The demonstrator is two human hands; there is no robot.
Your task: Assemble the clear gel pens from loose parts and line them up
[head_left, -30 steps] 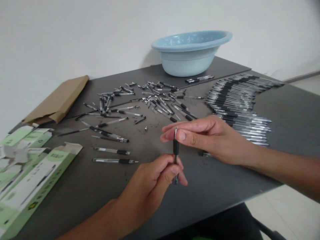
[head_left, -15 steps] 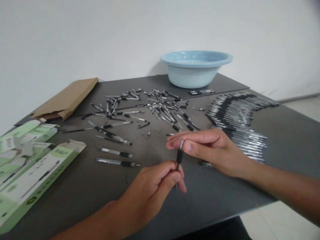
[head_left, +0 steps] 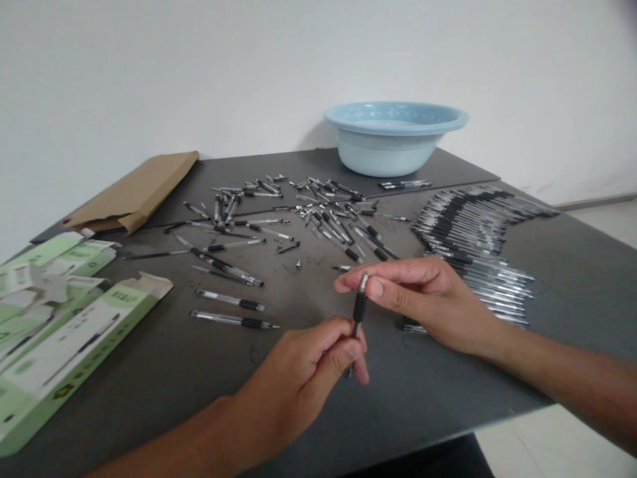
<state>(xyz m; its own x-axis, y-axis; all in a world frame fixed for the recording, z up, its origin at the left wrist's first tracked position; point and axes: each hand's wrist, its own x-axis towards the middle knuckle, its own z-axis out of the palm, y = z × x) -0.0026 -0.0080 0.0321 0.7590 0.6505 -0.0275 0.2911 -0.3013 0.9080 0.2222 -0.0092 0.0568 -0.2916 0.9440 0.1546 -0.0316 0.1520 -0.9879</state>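
1. The grey bench (head_left: 423, 385) fills most of my view, with everything below on it or above it.
2. On the left I have the green-and-white cartons (head_left: 84, 348), overlapping, with some flaps open.
3. At the back, near the wall, sits the light blue basin (head_left: 388, 156); I can't make out all of its inside.
4. To the right, the lined-up pens (head_left: 462, 219) lie side by side in a curving band, partly behind my right forearm.
5. The brown paper packet (head_left: 132, 189) lies behind the cartons, its torn end towards me.
6. In the middle, the scattered pens and parts (head_left: 333, 226) point every which way. Nearer me, two pens (head_left: 229, 320) lie roughly parallel, left of the hands.
7. My left hand (head_left: 308, 372) is closed around the lower barrel of the held pen, and is the lower and nearer of the two. My right hand (head_left: 432, 292) reaches in from the right, its thumb and fingers pinching narrowly at the upper end; how firmly, I can't tell.
8. That held pen (head_left: 359, 307) is above the bench, between the hands. Its long axis runs nearly upright, the top leaning slightly right, so the right hand sits at the silvery end and the left below the black grip.
9. Smallest is a loose silvery cone (head_left: 298, 264), on the bench beyond the left hand.
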